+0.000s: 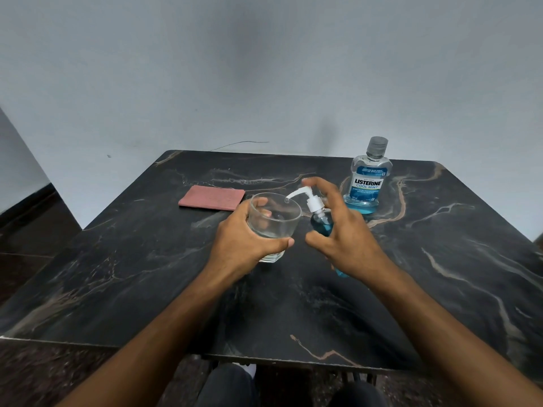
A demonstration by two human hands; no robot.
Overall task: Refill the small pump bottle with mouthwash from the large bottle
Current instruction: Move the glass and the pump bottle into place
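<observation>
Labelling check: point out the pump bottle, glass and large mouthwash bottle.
pump bottle (321, 225), head view, blue body below pump
glass (277, 223), head view, near wall
large mouthwash bottle (368, 183), head view, label

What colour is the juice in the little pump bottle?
Blue, showing through the small pump bottle in the right hand; the head view shows it.

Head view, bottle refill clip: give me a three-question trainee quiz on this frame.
1. True or false: the grey cap is on the large clear mouthwash bottle.
2. The left hand holds: A) folded pink cloth B) clear glass tumbler C) nothing.
3. Where does the white nozzle of the small blue pump bottle, at the right hand, point?

Key: 1 true. 2 B. 3 Over the tumbler's rim.
</observation>
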